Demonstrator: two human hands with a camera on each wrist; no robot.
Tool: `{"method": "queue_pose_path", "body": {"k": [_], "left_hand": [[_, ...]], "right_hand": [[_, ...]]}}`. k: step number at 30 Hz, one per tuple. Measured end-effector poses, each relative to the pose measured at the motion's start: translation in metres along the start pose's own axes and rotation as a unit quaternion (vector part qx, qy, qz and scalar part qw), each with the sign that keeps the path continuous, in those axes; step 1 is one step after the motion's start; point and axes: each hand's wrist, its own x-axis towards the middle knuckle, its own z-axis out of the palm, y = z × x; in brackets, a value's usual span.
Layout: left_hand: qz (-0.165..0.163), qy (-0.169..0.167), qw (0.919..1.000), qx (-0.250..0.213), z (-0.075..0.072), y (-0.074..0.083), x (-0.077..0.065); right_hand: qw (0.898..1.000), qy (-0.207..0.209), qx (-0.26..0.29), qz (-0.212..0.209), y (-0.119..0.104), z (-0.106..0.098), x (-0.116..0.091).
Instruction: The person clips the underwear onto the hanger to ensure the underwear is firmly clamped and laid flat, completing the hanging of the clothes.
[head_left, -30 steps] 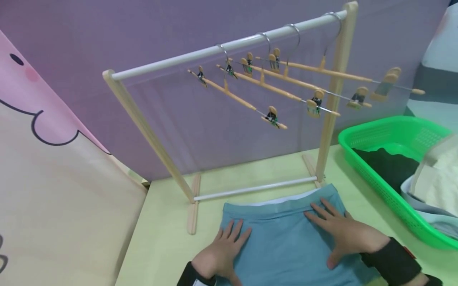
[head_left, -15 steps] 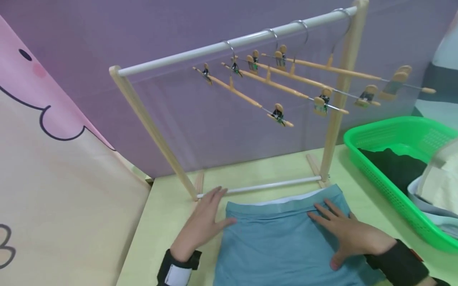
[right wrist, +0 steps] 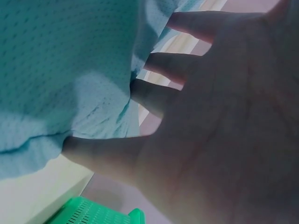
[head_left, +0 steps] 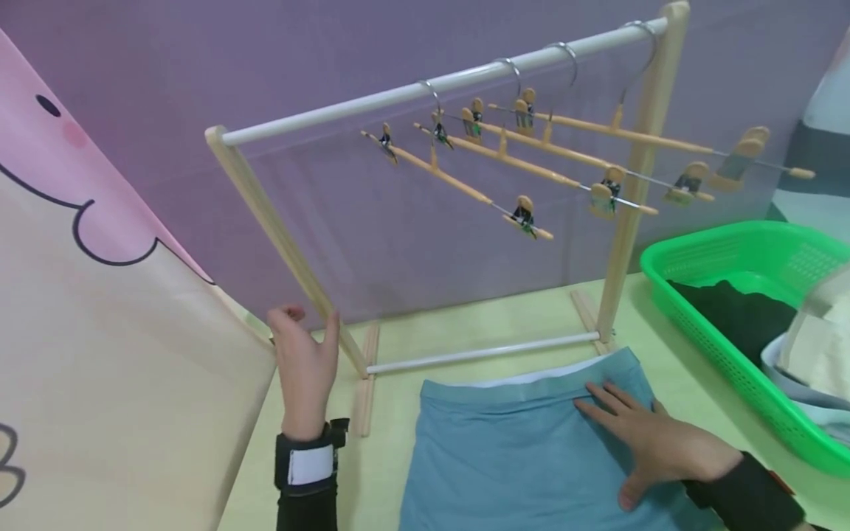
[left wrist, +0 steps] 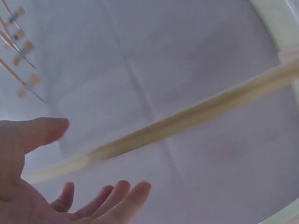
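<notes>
A blue-green garment with a waistband (head_left: 524,442), shorts or a skirt, lies flat at the table's front. Across its right side rests my right hand (head_left: 654,446), fingers spread. The right wrist view shows those fingers against the dotted blue fabric (right wrist: 60,70). My left hand (head_left: 305,369) is raised beside the left wooden post (head_left: 285,243) of a small clothes rack. In the left wrist view, the thumb and loosely bent fingers of the left hand (left wrist: 70,186) stand apart around the post (left wrist: 187,119), apparently not touching it. Several wooden clip hangers (head_left: 465,181) hang from the white rail (head_left: 372,103).
A green basket (head_left: 697,361) with dark and pale folded clothes stands on the right of the pale table (head_left: 265,479). The rack's lower bar (head_left: 485,352) runs just behind the garment. A purple backdrop (head_left: 332,44) closes off the back.
My left hand has lifted off the garment's left side and moved left and away to the rack's left post. My right hand stays on the garment. The view has shifted slightly.
</notes>
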Motion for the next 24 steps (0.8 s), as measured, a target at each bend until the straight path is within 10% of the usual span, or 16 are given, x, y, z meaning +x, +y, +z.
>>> {"method": "queue_pose_path", "body": {"k": [10, 24], "left_hand": [[-0.067, -0.024, 0.9836, -0.166, 0.046, -0.027, 0.018], [-0.038, 0.01, 0.9813, -0.188, 0.062, -0.036, 0.022]], "right_hand": [[1.0, -0.003, 0.0, 0.003, 0.001, 0.003, 0.0], [1.0, 0.006, -0.01, -0.002, -0.002, 0.0, -0.001]]}}
